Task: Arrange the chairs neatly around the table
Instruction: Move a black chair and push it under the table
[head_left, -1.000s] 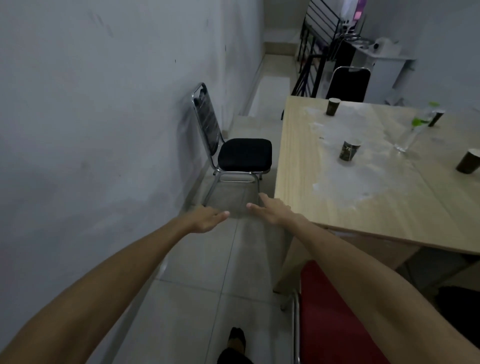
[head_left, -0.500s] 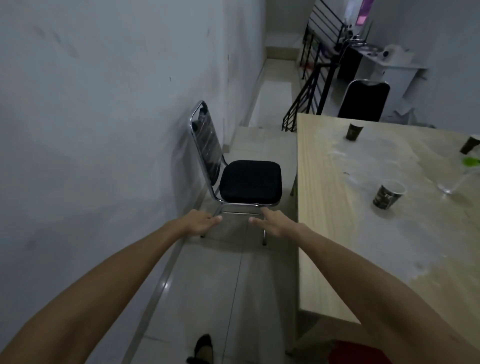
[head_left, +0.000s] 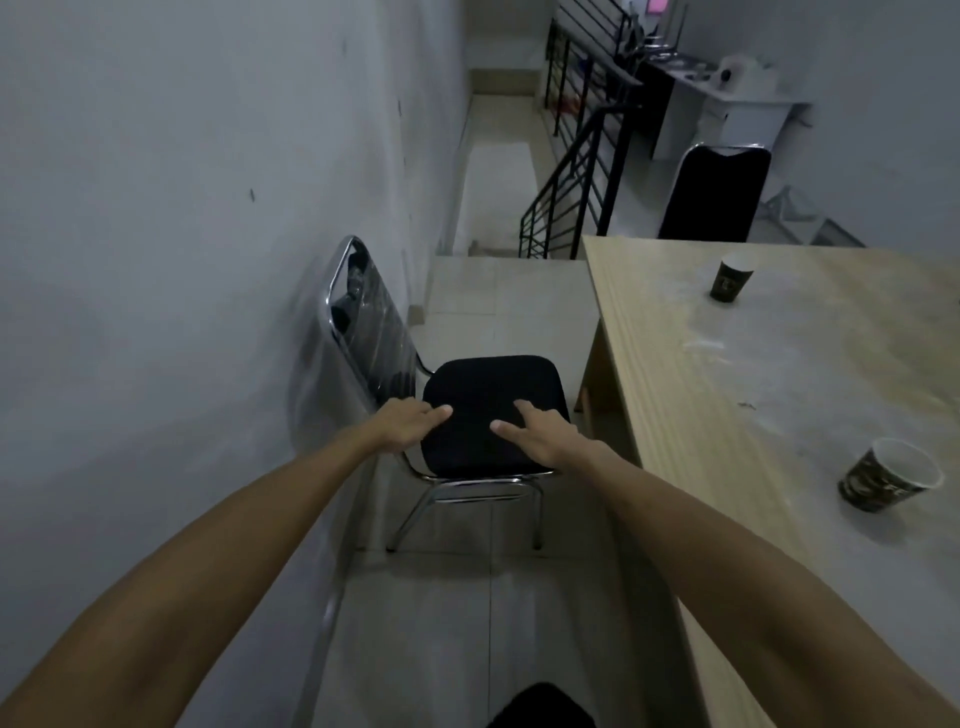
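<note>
A black padded chair (head_left: 493, 384) with a chrome frame stands between the left wall and the wooden table (head_left: 727, 415), its backrest against the wall and its seat facing the table. My left hand (head_left: 410, 423) reaches over the seat's near left corner, fingers spread. My right hand (head_left: 540, 431) hovers over the seat's near right part, fingers apart. Whether either hand touches the cushion I cannot tell. A second black chair (head_left: 714, 192) stands at the table's far end.
Two dark paper cups (head_left: 732, 278) (head_left: 888, 475) stand on the table. A black stair railing (head_left: 571, 171) and a step down lie beyond the chair. A white desk (head_left: 737, 111) stands at the back right. My dark shoe (head_left: 540, 709) shows below.
I have walked forward along the wall. The chair is now close, and both hands have moved from in front of it to over its seat. The red chair has left the view.
</note>
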